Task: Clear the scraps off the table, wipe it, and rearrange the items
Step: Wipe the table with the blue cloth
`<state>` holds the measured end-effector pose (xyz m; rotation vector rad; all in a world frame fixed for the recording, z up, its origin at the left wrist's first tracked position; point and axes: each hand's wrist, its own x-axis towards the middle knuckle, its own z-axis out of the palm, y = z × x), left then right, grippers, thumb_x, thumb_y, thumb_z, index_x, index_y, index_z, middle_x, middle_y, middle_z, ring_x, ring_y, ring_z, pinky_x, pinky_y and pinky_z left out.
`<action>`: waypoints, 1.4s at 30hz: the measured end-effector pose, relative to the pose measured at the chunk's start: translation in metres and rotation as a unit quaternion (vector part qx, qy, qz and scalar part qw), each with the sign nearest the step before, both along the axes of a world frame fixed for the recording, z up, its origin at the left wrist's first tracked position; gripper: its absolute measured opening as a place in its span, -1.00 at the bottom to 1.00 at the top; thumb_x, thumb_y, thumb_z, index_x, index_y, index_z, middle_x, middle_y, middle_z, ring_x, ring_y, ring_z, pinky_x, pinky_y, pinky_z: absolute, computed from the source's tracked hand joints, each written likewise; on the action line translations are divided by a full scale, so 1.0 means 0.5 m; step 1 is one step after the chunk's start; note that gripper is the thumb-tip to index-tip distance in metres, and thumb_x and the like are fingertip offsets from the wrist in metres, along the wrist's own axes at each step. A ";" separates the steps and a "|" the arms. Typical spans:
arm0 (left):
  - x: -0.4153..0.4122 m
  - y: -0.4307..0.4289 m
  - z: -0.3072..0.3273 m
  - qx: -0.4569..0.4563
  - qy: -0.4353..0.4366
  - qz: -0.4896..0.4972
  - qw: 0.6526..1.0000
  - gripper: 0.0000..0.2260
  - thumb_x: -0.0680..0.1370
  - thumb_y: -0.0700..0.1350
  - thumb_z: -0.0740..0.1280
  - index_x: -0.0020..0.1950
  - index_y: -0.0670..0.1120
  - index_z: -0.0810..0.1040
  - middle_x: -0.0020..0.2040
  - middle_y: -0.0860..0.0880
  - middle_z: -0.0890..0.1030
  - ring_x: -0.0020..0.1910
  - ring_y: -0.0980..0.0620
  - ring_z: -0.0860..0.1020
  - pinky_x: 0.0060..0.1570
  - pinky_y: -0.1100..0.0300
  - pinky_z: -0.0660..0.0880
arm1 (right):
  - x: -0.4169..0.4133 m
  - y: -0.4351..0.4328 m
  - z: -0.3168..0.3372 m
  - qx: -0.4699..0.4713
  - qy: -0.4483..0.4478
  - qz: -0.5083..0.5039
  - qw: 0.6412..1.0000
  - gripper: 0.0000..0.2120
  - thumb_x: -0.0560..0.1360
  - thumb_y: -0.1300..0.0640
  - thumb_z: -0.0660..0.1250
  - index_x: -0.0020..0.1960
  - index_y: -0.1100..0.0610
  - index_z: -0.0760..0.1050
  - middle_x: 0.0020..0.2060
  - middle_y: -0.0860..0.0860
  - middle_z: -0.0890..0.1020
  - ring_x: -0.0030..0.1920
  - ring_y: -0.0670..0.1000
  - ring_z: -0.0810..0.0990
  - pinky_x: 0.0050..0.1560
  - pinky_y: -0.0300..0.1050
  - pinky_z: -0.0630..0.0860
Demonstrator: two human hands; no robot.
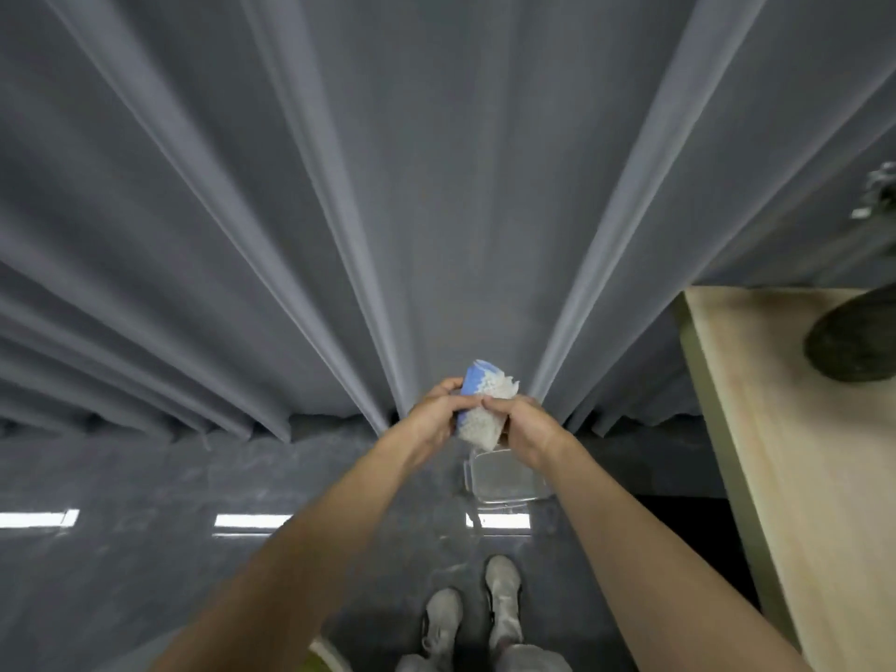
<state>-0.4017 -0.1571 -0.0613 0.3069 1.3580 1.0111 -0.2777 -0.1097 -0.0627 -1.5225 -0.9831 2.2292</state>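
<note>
Left hand [436,409] and right hand [521,424] both grip bunched blue-white cloth [485,405], held above clear bin [504,482] on floor. Likely shaking scraps into bin. Bench [776,429] off to right, corner only in view, dark item [853,341] on it. Wipe progress: cannot tell. Rearranging probably still to do.

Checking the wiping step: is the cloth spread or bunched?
Bunched: left hand and right hand grip the cloth as a thick wad.
</note>
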 end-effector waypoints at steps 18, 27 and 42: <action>0.332 0.005 0.411 0.202 0.151 -0.307 0.918 -0.51 0.40 -0.55 0.05 -0.42 -0.09 0.61 -0.44 -0.09 0.56 -0.46 0.01 0.46 -0.46 0.33 0.34 | 0.421 -0.120 0.392 0.155 0.091 -0.230 0.957 -0.72 0.27 0.50 0.09 -0.15 0.26 0.44 -0.18 0.21 0.51 -0.32 0.08 0.49 -0.35 -0.21 0.46; 0.704 -0.068 0.469 0.256 0.221 -0.517 0.786 -0.56 0.40 -0.49 0.09 -0.53 -0.08 0.48 -0.36 -0.09 0.53 -0.36 -0.01 0.47 -0.44 0.28 0.42 | 0.772 -0.278 0.424 0.126 0.024 -0.312 0.941 -0.75 0.57 0.03 0.18 -0.03 0.18 0.53 -0.05 0.16 0.54 -0.07 0.11 0.52 -0.09 -0.05 0.50; 1.194 -0.302 0.316 0.055 0.054 -0.595 0.800 -0.57 0.53 0.26 0.22 0.27 0.03 0.44 0.21 -0.05 0.52 0.15 -0.02 0.51 0.16 -0.07 0.34 | 1.168 -0.598 0.317 0.068 -0.035 -0.600 0.797 -0.65 0.45 0.47 0.23 0.18 0.20 0.41 -0.07 0.14 0.57 -0.14 0.08 0.56 -0.19 -0.06 0.54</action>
